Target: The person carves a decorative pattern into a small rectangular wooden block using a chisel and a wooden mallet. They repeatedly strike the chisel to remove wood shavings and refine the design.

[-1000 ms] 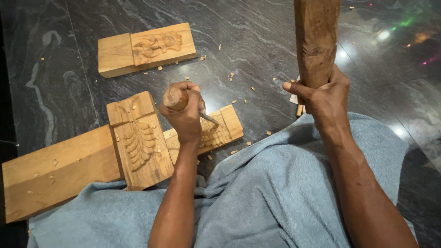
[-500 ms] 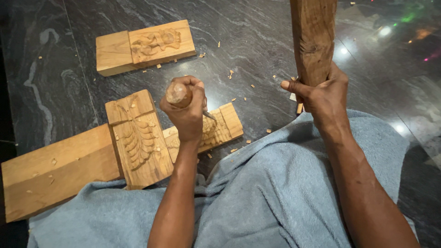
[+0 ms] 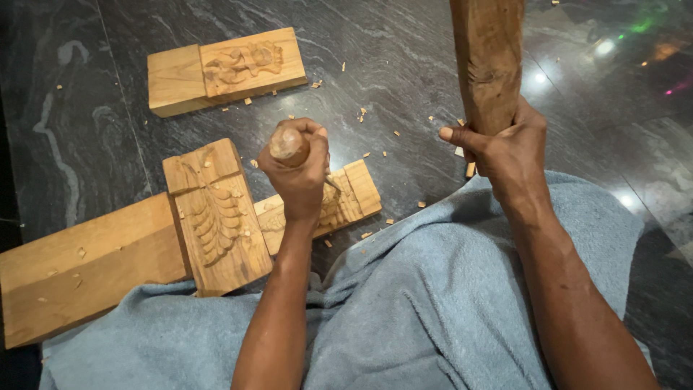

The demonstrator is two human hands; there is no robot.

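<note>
Two fists (image 3: 296, 170) (image 3: 505, 144) closed | chisel (image 3: 289, 144) blade hidden | mallet (image 3: 489, 65) top cropped

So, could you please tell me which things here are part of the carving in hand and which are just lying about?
In use:
- chisel in left hand
- wooden mallet in right hand
- carved block under the chisel

Lying about:
- leaf-carved block
- far carved block
- wood chips

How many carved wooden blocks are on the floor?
3: one at the top left, one with a leaf pattern lying across a plain beam, and one under the chisel, partly hidden by the left hand.
</note>
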